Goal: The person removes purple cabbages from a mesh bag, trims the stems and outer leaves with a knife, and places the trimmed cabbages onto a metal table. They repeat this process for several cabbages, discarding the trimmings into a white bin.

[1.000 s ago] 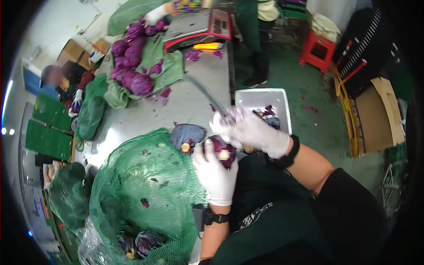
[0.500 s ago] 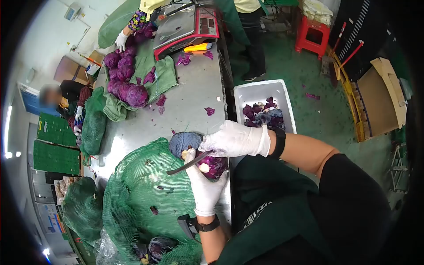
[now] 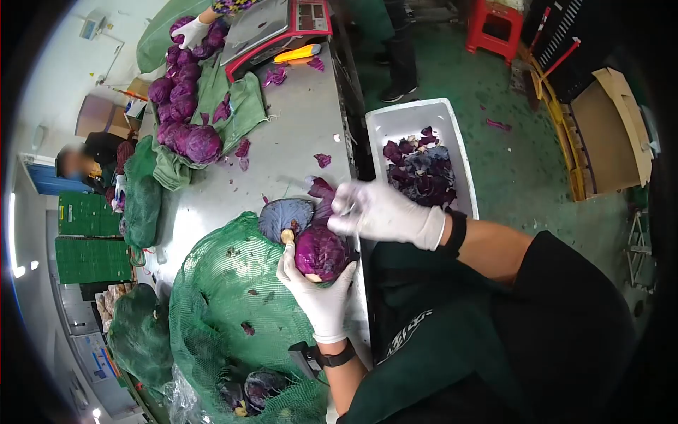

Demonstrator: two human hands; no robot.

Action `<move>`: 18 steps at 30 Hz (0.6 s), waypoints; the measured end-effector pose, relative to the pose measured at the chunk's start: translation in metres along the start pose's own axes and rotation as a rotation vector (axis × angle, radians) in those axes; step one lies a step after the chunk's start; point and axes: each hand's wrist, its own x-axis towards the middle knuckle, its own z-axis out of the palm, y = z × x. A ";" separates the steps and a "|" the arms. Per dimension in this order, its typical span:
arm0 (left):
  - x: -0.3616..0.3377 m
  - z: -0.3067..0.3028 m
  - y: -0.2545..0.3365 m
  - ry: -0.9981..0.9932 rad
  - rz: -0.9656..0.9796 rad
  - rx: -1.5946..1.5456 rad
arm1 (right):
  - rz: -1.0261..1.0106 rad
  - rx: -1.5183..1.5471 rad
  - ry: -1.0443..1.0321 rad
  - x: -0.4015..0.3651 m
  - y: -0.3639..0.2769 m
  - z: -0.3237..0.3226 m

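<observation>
My left hand (image 3: 318,293), in a white glove, cradles a purple cabbage (image 3: 320,253) from below and beside it. Its thumb and fingers are spread around the glossy head. A dull outer leaf (image 3: 286,218) with a pale cut stem end lies against the cabbage, near my left fingertips. My right hand (image 3: 388,212), also gloved and slightly blurred, is closed just above the cabbage, at the edge of a loose purple leaf (image 3: 323,198). I cannot make out the knife in it now. A green mesh bag (image 3: 233,297) spreads under and beside my left hand.
A white bin (image 3: 462,162) with leaf scraps stands at the table's right. Farther up the metal table (image 3: 296,141) are piled cabbages (image 3: 183,99), a red scale (image 3: 311,18) and a yellow-handled tool (image 3: 296,54). A co-worker's gloved hand (image 3: 191,32) touches the pile; another person stands left.
My right hand has lifted slightly off the cabbage, and the curved knife seen across it no longer shows. The cabbage's glossy side is exposed, with a purple leaf standing out above it.
</observation>
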 end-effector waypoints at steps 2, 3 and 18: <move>-0.002 0.008 0.014 0.025 -0.013 0.075 | 0.200 -0.148 -0.164 -0.011 -0.050 0.004; -0.004 0.009 0.021 0.032 -0.009 0.094 | 0.146 -0.155 -0.101 -0.016 -0.039 0.011; -0.022 0.016 0.040 -0.024 0.049 0.435 | 0.514 0.367 -0.216 -0.027 -0.031 -0.013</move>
